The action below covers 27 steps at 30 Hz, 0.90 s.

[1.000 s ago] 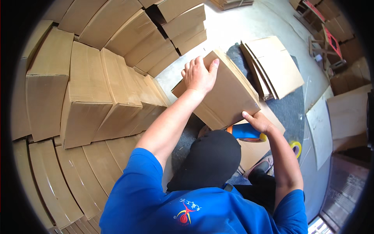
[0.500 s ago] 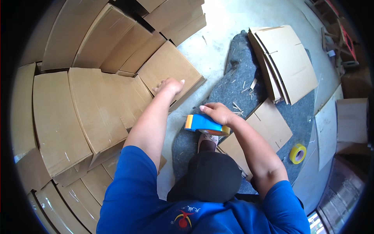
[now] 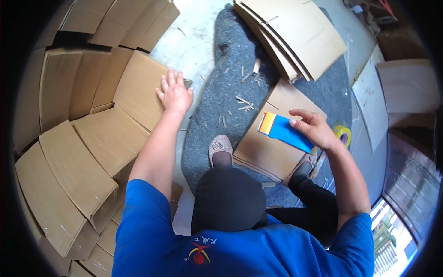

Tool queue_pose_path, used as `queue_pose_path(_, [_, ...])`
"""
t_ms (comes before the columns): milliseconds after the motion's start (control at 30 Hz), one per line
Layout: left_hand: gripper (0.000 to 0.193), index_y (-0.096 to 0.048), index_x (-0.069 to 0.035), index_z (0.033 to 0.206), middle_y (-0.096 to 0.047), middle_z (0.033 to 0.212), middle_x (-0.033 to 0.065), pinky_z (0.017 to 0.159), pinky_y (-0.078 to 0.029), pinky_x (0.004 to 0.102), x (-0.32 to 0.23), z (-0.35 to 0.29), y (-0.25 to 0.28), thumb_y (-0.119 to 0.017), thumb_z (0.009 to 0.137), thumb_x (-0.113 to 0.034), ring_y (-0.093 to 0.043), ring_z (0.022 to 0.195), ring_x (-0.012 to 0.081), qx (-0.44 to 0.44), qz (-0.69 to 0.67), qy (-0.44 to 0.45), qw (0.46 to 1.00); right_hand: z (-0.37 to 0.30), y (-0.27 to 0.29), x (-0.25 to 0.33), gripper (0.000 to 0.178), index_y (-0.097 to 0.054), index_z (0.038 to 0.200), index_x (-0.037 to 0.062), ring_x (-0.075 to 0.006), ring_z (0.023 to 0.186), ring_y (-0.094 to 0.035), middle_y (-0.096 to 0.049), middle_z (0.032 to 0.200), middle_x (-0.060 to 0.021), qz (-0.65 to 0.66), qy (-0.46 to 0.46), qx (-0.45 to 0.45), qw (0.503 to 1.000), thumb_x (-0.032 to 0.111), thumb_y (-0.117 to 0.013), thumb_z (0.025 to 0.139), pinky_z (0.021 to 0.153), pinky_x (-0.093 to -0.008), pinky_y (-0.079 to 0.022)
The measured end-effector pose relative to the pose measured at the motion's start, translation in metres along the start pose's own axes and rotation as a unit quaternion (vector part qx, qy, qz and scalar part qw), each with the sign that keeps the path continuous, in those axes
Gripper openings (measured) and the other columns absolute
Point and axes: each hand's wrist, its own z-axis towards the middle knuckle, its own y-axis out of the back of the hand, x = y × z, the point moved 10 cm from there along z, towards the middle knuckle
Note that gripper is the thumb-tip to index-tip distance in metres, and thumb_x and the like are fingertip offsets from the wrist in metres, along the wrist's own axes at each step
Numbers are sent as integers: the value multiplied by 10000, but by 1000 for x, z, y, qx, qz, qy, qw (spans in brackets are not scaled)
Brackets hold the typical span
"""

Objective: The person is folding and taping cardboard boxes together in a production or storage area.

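My left hand (image 3: 176, 94) lies flat with fingers spread on the outer edge of a brown cardboard box (image 3: 138, 87), part of the rows at my left. In my right hand (image 3: 316, 129) is a tape dispenser (image 3: 288, 131), blue with an orange front end. My fingers wrap over its far side, and the tape roll inside it is mostly hidden. Below the dispenser a flat cardboard sheet (image 3: 281, 154) rests on the dark grey mat (image 3: 205, 120), between my feet.
A stack of flattened cartons (image 3: 295, 37) stands at the far end of the mat. A yellow tape roll (image 3: 342, 135) lies partly behind my right forearm. Cardboard scraps (image 3: 244, 102) litter the mat. More boxes (image 3: 78, 180) line the left side.
The view has swung right. My left hand has gone from a curled pose on the box to spread at its outer edge. The tape dispenser has moved right, over the flat cardboard sheet.
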Motion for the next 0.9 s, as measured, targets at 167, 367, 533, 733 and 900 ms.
queue_pose_path(167, [683,-420,-61,1461,-401,1493,242,1151,-312,415,-92,-8,29,-667,891,-346,-393,1390,351,75,-141,-217,963,-121,100,1,516,-582,1291,8,-174,787,-652,-673,850,-138,-90,10,-175,980,336,-689,908,747,-318,-534])
queue_pose_path(367, [455,-578,-46,1334,-625,1290,190,1057,-427,364,-252,-121,46,-560,975,-323,-582,1218,303,416,-17,-403,815,-281,109,-9,542,-592,1272,27,-176,748,-679,-673,780,-111,-67,31,-308,949,313,-759,843,732,-291,-515])
queue_pose_path(533, [628,-479,20,1395,-503,1420,226,1109,-385,387,-253,-105,-94,-582,936,-396,-478,1330,345,367,89,-300,876,-315,100,-38,489,-637,1198,22,-225,712,-696,-693,828,-159,-29,87,-302,949,280,-784,811,672,-310,-525])
queue_pose_path(733, [751,-290,15,1488,-496,1423,224,1123,-368,397,-212,-180,-181,-650,907,-295,-463,1339,362,170,-185,-20,968,-340,111,-72,507,-627,1214,27,-260,714,-696,-682,821,-167,-92,102,-336,932,312,-772,820,678,-333,-540])
queue_pose_path(900, [660,-386,-79,1432,-419,1490,163,1130,-364,389,-195,-190,-184,-668,856,-235,-420,1372,319,225,-262,43,937,-354,113,-87,537,-601,1262,51,-262,713,-692,-679,787,-161,-59,104,-341,933,323,-765,829,688,-336,-541])
